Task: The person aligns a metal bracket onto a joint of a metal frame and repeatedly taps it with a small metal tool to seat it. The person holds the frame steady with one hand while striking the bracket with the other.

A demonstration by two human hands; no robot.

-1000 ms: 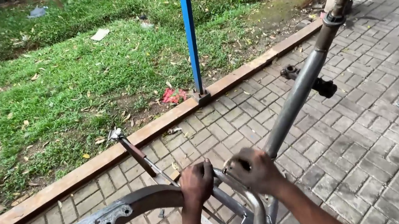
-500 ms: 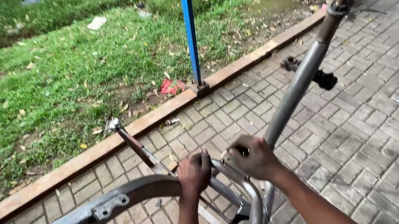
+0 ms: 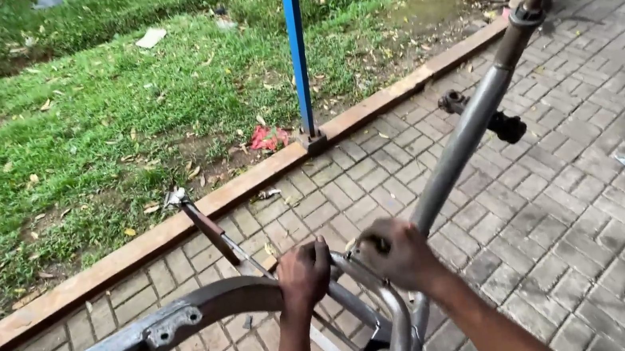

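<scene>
Both hands are gripping a bare metal bicycle frame over brick paving.

Your left hand (image 3: 303,275) is curling its fingers tightly around the curved grey tube (image 3: 209,303), knuckles up and forearm rising from below. Your right hand (image 3: 397,253) is closing as a fist on the frame's tube junction (image 3: 382,303), with the wrist angling in from the lower right. The long straight tube (image 3: 474,118) is slanting up and to the right, beside the blue pole (image 3: 297,49).

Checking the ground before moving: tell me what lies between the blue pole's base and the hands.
In the head view, bare brick paving lies between the blue pole and the hands.
</scene>
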